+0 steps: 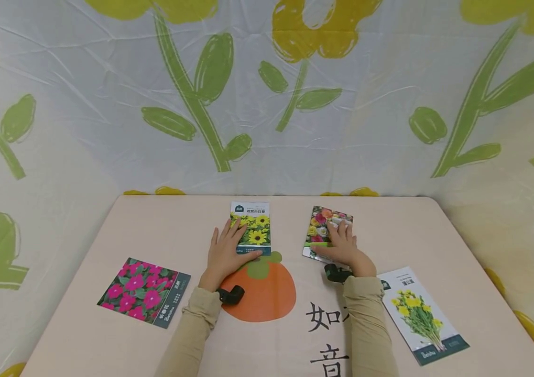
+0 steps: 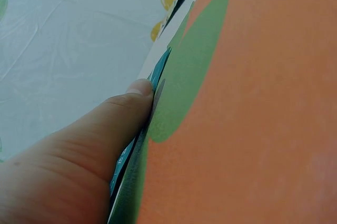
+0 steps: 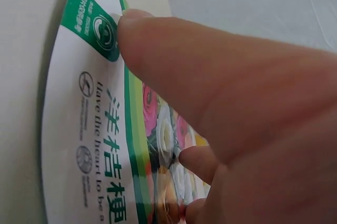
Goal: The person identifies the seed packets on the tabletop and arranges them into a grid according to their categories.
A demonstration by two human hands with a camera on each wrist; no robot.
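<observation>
My left hand (image 1: pixel 222 254) rests on a seed packet with yellow sunflowers (image 1: pixel 258 233), its fingers spread over the left side. Its thumb (image 2: pixel 124 111) touches the packet's near edge. To the right, my right hand (image 1: pixel 344 248) lies on a packet with multicoloured blossoms (image 1: pixel 317 225). The thumb (image 3: pixel 158 40) presses the white end of that packet, by a green logo, and the other fingers lie across the flower picture. Part of each packet is hidden under the hand.
A packet with pink flowers (image 1: pixel 141 290) lies tilted at the left. At the right, beside the right forearm, is a white packet with yellow flowers (image 1: pixel 417 311). The pale table (image 1: pixel 153 230) bears a printed orange fruit and black characters. A flower-patterned cloth (image 1: pixel 342 141) rises behind.
</observation>
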